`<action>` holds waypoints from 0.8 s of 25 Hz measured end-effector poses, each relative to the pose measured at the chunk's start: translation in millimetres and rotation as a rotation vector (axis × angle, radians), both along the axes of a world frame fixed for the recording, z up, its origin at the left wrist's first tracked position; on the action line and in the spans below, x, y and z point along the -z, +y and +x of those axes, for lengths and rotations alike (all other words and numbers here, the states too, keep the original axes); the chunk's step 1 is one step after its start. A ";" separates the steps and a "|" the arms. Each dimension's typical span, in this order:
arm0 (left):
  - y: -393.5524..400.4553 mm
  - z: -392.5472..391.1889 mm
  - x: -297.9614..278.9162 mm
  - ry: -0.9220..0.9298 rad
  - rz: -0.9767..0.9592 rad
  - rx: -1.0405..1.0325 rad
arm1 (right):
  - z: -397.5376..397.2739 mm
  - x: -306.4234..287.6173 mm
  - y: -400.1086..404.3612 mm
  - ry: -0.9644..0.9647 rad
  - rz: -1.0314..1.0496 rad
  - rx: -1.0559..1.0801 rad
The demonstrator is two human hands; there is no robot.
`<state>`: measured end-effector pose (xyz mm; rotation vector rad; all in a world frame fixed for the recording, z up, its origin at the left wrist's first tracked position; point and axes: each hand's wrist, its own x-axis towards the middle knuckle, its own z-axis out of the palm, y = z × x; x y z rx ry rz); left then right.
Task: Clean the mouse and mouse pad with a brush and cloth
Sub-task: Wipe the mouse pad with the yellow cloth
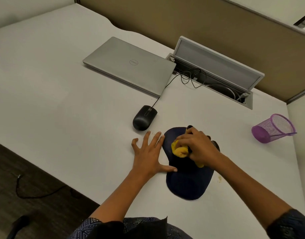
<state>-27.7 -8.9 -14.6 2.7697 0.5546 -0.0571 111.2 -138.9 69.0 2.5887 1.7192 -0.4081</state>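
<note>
While your right hand (198,145) bunches a soft yellow cloth (179,150) in curled fingers and presses it onto the mouse pad (188,183), your left hand (149,152) lies flat on the white desk (62,100) with fingers spread, the thumb and one fingertip touching the pad's left edge. The pad is dark navy, matte and rounded, wider at the near end; your right hand and forearm hide much of its far half, along with part of the cloth. The mouse (144,117) sits just beyond your left hand, apart from the pad: smooth black plastic, oval, with a thin black cable (167,83) running past the laptop toward an open cable hatch (217,66) in the desk. The closed laptop (129,66) is flat brushed silver, and its round lid badge reads "DELL", upside down from where you sit. To the right a purple wire-mesh cup (273,128) lies tipped on its side. A small yellowish smear (219,178) marks the desk just right of the pad; you cannot tell what it is.
</note>
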 end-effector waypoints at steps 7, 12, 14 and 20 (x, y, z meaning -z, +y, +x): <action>-0.7 -1.4 -3.3 0.018 0.013 0.006 | -20.8 7.8 15.6 0.004 0.081 -0.022; 1.0 2.0 -8.0 0.031 0.041 0.019 | 0.9 -2.0 32.1 -0.094 0.070 0.170; -0.6 1.0 -8.0 0.022 0.025 0.015 | -6.8 1.7 38.4 -0.079 0.090 0.136; 0.7 2.2 -17.8 0.068 0.013 0.041 | -0.3 -1.7 15.8 -0.015 0.019 0.108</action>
